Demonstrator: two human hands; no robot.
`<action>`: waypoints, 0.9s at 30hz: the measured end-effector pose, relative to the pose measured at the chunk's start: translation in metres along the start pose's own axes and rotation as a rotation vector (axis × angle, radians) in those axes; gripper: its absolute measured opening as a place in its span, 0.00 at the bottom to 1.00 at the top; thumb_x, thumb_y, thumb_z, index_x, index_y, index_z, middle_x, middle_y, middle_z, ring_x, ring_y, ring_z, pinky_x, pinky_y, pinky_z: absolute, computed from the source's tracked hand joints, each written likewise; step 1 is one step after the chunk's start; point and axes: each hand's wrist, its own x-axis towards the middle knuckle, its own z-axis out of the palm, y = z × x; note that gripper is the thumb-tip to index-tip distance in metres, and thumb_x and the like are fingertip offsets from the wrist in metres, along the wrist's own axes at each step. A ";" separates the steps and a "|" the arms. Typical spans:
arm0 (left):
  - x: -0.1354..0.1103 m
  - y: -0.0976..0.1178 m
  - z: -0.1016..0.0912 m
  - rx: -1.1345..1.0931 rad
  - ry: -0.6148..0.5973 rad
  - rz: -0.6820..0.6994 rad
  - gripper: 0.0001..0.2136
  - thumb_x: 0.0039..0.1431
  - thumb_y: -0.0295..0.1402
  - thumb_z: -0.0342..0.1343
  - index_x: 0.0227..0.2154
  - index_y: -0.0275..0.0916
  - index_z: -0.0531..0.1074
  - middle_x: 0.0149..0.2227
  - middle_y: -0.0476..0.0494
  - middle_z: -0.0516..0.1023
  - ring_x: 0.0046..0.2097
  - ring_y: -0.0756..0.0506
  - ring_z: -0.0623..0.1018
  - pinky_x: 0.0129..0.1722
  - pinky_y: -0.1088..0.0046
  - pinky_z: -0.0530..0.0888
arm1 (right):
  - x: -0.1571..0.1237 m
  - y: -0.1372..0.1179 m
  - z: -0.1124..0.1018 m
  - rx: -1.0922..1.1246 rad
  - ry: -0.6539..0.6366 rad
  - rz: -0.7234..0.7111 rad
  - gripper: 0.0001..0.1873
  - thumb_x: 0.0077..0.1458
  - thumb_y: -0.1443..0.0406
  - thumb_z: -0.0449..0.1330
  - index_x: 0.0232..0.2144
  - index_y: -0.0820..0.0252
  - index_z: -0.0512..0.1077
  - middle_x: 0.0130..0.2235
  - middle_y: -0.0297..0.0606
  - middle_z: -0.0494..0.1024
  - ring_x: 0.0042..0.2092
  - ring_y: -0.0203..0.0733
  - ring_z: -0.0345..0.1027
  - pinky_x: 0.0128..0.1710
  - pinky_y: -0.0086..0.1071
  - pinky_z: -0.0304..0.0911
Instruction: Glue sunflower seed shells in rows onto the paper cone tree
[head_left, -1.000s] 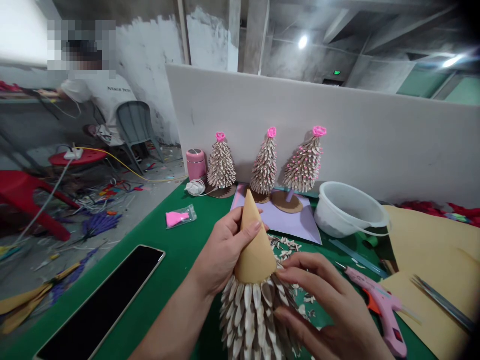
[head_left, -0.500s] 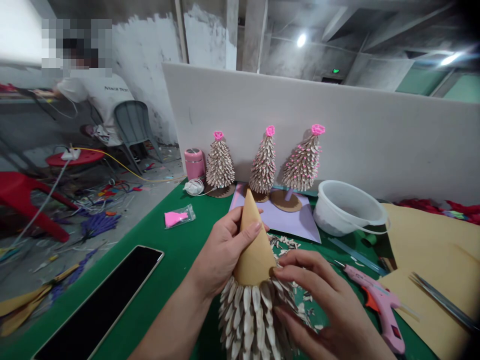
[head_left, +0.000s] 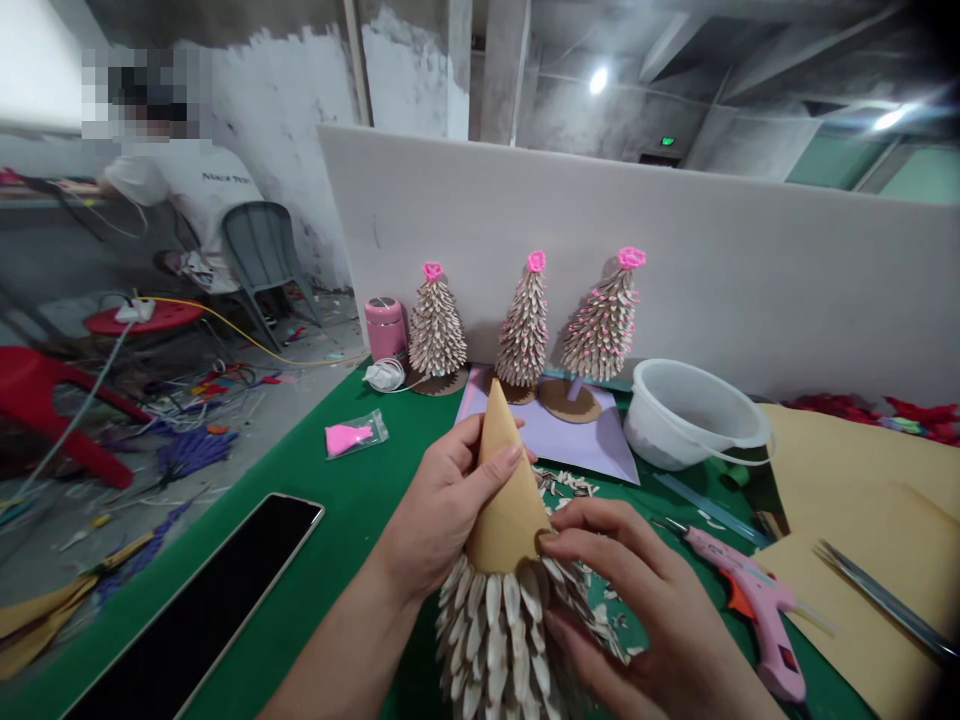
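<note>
A tan paper cone [head_left: 504,510] stands point up in front of me, its lower part covered in overlapping rows of sunflower seed shells [head_left: 496,625]. My left hand [head_left: 454,490] is closed around the bare upper cone, thumb across its front and fingers behind. At the cone's right side, my right hand [head_left: 634,590] has its thumb and forefinger apart. The forefinger touches the top row of shells, and the thumb rests lower against them. Loose shells [head_left: 566,484] lie behind and to the right, partly hidden by my right hand.
Three shell-covered trees [head_left: 437,330] with pink tops stand along a white board [head_left: 712,270]. A white bucket [head_left: 660,435], pink glue gun [head_left: 761,590] and tweezers [head_left: 885,597] are right. A phone [head_left: 202,600] and pink packet [head_left: 352,436] lie left. A person [head_left: 202,190] sits beyond.
The whole view has shifted slightly left. My right forefinger has moved a little left along the top row of shells; the left hand keeps its hold on the cone.
</note>
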 end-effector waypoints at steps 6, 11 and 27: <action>0.000 0.000 0.000 -0.009 0.010 -0.003 0.11 0.52 0.35 0.56 0.38 0.38 0.66 0.32 0.50 0.72 0.30 0.53 0.71 0.30 0.78 0.68 | -0.002 0.002 0.000 0.025 0.010 -0.004 0.20 0.46 0.72 0.56 0.44 0.58 0.63 0.43 0.40 0.66 0.45 0.38 0.63 0.41 0.26 0.66; 0.000 0.000 0.000 -0.030 0.006 -0.015 0.12 0.51 0.35 0.56 0.39 0.38 0.67 0.31 0.49 0.73 0.31 0.52 0.71 0.31 0.76 0.68 | -0.001 0.001 -0.001 0.026 0.008 0.004 0.20 0.45 0.72 0.57 0.44 0.58 0.63 0.43 0.41 0.67 0.45 0.39 0.64 0.40 0.28 0.67; 0.000 0.000 0.001 -0.028 -0.006 -0.006 0.10 0.52 0.35 0.55 0.38 0.39 0.67 0.31 0.49 0.73 0.31 0.52 0.70 0.31 0.77 0.68 | -0.001 -0.005 -0.006 -0.017 -0.013 0.042 0.15 0.42 0.75 0.57 0.33 0.53 0.73 0.38 0.38 0.70 0.37 0.39 0.67 0.33 0.30 0.67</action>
